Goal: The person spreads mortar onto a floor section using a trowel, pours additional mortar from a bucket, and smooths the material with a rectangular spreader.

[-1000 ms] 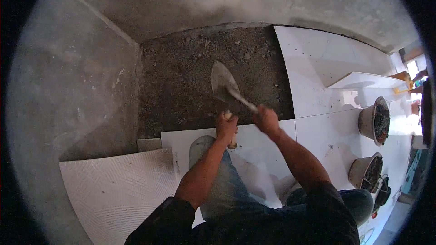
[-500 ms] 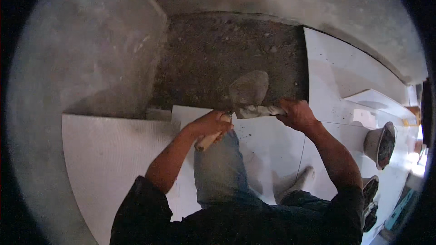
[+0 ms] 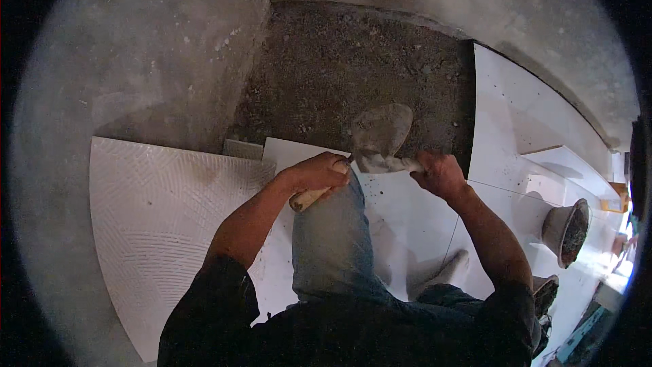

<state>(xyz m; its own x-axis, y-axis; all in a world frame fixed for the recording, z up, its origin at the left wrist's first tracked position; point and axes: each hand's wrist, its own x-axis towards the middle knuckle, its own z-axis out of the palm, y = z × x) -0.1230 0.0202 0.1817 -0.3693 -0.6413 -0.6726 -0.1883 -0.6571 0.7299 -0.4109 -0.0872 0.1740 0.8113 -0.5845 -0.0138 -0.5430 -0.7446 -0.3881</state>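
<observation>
My right hand (image 3: 440, 175) grips the pale handle of a rounded, grey-smeared trowel (image 3: 382, 129). Its blade hangs over the rough dark mortar bed (image 3: 333, 61), beyond the near tile edge. Closed around a wooden-handled tool (image 3: 309, 197), my left hand (image 3: 322, 171) sits just above my knee. Only a small dark metal bit of that tool shows beyond my fingers, close to the trowel blade; whether the two touch I cannot tell. Beneath both hands lies a white floor tile (image 3: 394, 224). A large pale tile (image 3: 156, 211) with a ridged, combed surface lies on the left.
Bare grey walls (image 3: 163, 47) border the bed on the left and far side. On the right, a bucket (image 3: 567, 231) with dark mix stands on white tiles, another container (image 3: 545, 292) nearer me. A loose white tile piece (image 3: 567, 166) lies by the far wall.
The view has shifted slightly, so more of the ridged left tile shows. Both hands keep their grips, and the trowel blade stays in nearly the same place over the mortar bed's near edge.
</observation>
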